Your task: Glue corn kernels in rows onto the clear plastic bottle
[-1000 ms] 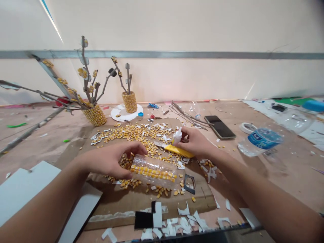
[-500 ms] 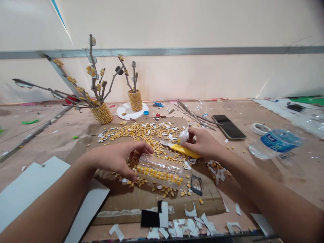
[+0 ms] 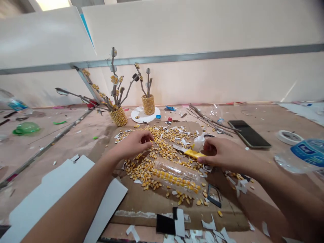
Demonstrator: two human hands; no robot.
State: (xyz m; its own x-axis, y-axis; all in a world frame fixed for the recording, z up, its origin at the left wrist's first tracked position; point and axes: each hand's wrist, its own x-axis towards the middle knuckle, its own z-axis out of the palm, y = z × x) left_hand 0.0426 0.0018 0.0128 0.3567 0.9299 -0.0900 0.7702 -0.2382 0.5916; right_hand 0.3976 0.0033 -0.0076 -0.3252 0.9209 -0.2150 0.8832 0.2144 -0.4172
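A clear plastic bottle piece [image 3: 177, 168] lies on its side on the cardboard, with rows of yellow corn kernels stuck along it. My left hand [image 3: 135, 145] hovers over the loose corn kernels [image 3: 144, 170], up and left of the bottle piece. Its fingers are bent, thumb and forefinger apart, and I see nothing between them. By the yellow utility knife [image 3: 193, 154], my right hand [image 3: 219, 152] has its fingers curled loosely, with a gap before the thumb. A small white glue bottle [image 3: 199, 141] lies just beyond the knife, close to those fingertips.
Kernel-covered pots [image 3: 118, 117] with twigs stand at the back, one on a white disc [image 3: 138, 116]. To the right are loose sticks [image 3: 210, 119], a phone [image 3: 249, 134], a tape roll [image 3: 289, 137] and a labelled bottle [image 3: 303, 153]. White board [image 3: 63, 189] lies left; paper scraps litter the front.
My left hand has left the bottle piece and moved up over the kernels. The glue bottle has gone from my right hand's grasp to lying down. The view has turned left.
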